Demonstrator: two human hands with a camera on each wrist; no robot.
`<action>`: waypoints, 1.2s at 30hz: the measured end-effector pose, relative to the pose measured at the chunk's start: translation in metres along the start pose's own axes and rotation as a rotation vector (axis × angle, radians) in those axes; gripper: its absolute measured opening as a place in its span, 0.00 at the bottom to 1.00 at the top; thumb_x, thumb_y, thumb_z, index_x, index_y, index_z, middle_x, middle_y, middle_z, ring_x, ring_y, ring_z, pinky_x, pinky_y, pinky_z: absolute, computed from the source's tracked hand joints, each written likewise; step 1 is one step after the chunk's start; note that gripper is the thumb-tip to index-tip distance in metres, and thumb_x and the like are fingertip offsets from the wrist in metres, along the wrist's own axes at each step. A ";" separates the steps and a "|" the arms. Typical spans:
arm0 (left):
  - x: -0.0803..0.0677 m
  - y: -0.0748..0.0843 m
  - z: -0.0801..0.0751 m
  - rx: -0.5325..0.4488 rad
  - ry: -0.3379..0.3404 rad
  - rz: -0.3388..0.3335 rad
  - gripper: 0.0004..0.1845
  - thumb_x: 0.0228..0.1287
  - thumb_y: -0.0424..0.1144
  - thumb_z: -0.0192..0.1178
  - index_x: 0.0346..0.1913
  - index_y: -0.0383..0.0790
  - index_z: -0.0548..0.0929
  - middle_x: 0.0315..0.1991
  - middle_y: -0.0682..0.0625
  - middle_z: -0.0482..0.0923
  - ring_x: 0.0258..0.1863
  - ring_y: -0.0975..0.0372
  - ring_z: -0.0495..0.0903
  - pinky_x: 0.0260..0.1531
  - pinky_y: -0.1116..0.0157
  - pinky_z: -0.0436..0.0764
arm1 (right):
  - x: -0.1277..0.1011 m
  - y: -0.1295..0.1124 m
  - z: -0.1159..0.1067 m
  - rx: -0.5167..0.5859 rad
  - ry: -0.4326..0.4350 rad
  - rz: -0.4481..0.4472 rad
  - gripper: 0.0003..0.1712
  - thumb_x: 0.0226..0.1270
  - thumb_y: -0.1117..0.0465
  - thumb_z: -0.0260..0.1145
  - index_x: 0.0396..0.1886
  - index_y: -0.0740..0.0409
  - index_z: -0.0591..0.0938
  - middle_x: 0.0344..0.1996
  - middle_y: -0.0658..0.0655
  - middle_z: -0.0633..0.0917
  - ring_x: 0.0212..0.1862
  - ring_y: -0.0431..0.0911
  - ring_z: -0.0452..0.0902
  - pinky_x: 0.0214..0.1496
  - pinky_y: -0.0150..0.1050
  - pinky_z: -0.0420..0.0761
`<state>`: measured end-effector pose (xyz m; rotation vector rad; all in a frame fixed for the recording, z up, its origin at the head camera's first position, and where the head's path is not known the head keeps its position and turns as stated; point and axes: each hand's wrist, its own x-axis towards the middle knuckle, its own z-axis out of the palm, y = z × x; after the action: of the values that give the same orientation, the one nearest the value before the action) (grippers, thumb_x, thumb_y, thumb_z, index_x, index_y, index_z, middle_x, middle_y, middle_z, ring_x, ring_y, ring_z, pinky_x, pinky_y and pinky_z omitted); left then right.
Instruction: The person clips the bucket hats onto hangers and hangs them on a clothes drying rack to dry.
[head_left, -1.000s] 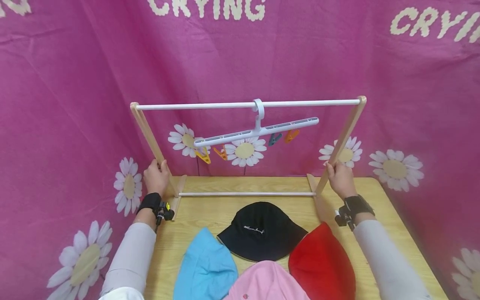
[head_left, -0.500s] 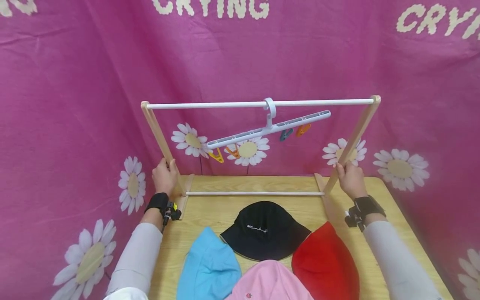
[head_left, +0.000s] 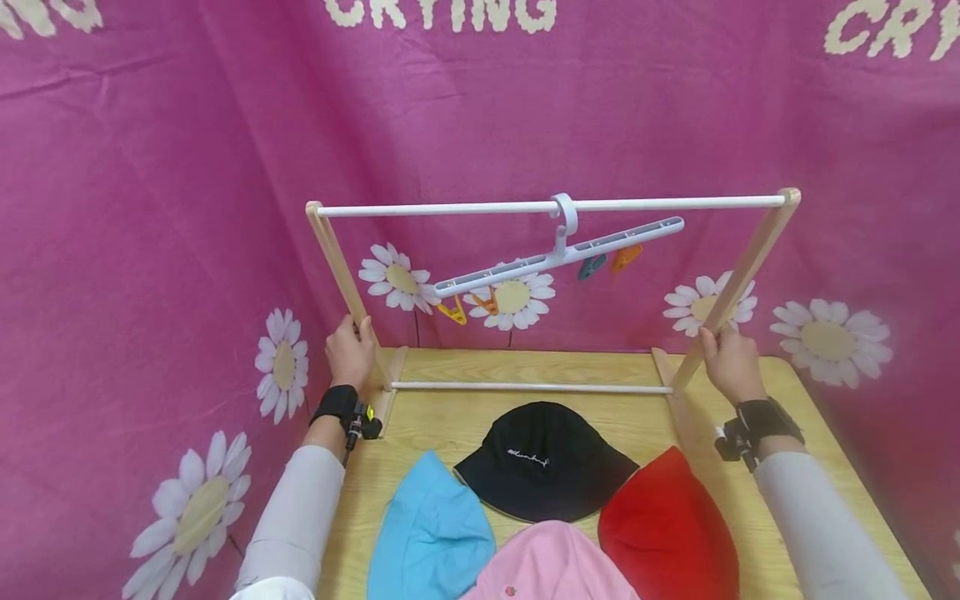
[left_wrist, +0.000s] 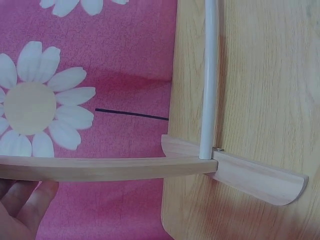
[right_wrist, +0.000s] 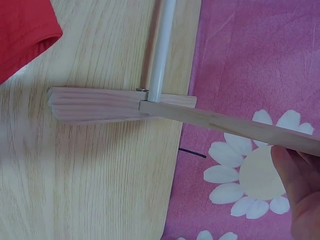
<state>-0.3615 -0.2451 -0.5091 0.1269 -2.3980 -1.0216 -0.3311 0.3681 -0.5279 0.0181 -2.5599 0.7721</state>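
A garment rack (head_left: 450, 210) with pale wooden posts and white rods stands at the back of the table. My left hand (head_left: 350, 354) grips its left post low down, the thumb on the near side. On the right post (right_wrist: 240, 127), my right hand (head_left: 733, 362) holds at a similar height. The far-side fingers of both hands are partly hidden. From the top rod hangs a light grey hanger (head_left: 558, 257), tilted with its right end higher. Several clips dangle from it, including a yellow clip (head_left: 452, 312) and a blue-grey clip (head_left: 592, 267).
In front of the rack lie a black bucket hat (head_left: 547, 462), a light blue hat (head_left: 431, 533), a red hat (head_left: 671, 529) and a pink hat (head_left: 555, 567), close together on the wooden table (head_left: 757, 500). A pink curtain (head_left: 480, 100) with daisies hangs close behind.
The rack has shifted slightly right relative to the hats, both hands staying on its posts. The hanger sways a little, and the whole head view has shifted too.
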 end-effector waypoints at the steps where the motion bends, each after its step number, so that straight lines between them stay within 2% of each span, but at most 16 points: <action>1: 0.000 0.000 0.000 0.000 -0.008 -0.001 0.18 0.83 0.43 0.54 0.46 0.27 0.81 0.35 0.31 0.85 0.37 0.38 0.85 0.45 0.42 0.81 | 0.000 0.000 -0.001 -0.002 -0.003 0.002 0.22 0.83 0.58 0.55 0.34 0.74 0.76 0.23 0.70 0.80 0.27 0.65 0.77 0.23 0.46 0.69; 9: -0.007 0.004 0.002 -0.026 0.000 0.025 0.17 0.82 0.42 0.55 0.43 0.28 0.81 0.32 0.32 0.84 0.31 0.39 0.84 0.37 0.43 0.80 | -0.003 0.002 -0.008 0.006 0.016 -0.015 0.20 0.81 0.59 0.56 0.31 0.72 0.75 0.18 0.64 0.76 0.23 0.61 0.73 0.23 0.45 0.66; 16: -0.011 0.008 0.004 -0.018 -0.015 0.001 0.17 0.82 0.44 0.55 0.46 0.29 0.82 0.36 0.32 0.86 0.36 0.39 0.86 0.43 0.43 0.81 | -0.008 0.009 -0.011 0.006 0.012 -0.013 0.20 0.82 0.59 0.56 0.33 0.73 0.77 0.20 0.67 0.79 0.25 0.62 0.74 0.24 0.46 0.67; 23: -0.010 0.014 0.008 -0.011 -0.012 0.016 0.15 0.81 0.41 0.57 0.47 0.30 0.83 0.38 0.32 0.87 0.39 0.38 0.87 0.46 0.41 0.81 | -0.010 0.019 -0.015 -0.001 -0.028 0.039 0.25 0.85 0.53 0.52 0.36 0.72 0.77 0.22 0.66 0.80 0.23 0.58 0.73 0.22 0.43 0.68; 26: -0.010 0.015 0.011 0.003 -0.017 0.011 0.15 0.81 0.42 0.57 0.48 0.30 0.83 0.38 0.33 0.87 0.40 0.38 0.86 0.47 0.41 0.80 | -0.010 0.023 -0.016 -0.009 -0.026 0.040 0.25 0.85 0.53 0.53 0.36 0.72 0.78 0.23 0.67 0.81 0.24 0.59 0.75 0.23 0.43 0.69; 36: -0.013 0.017 0.014 -0.002 -0.025 0.023 0.15 0.81 0.43 0.57 0.47 0.31 0.84 0.37 0.34 0.87 0.38 0.39 0.86 0.45 0.43 0.80 | -0.010 0.026 -0.021 -0.015 -0.036 0.054 0.23 0.84 0.55 0.53 0.35 0.71 0.77 0.24 0.68 0.82 0.25 0.61 0.77 0.23 0.43 0.71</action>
<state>-0.3554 -0.2202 -0.5111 0.0862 -2.4153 -1.0202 -0.3171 0.4003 -0.5304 -0.0427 -2.6097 0.7801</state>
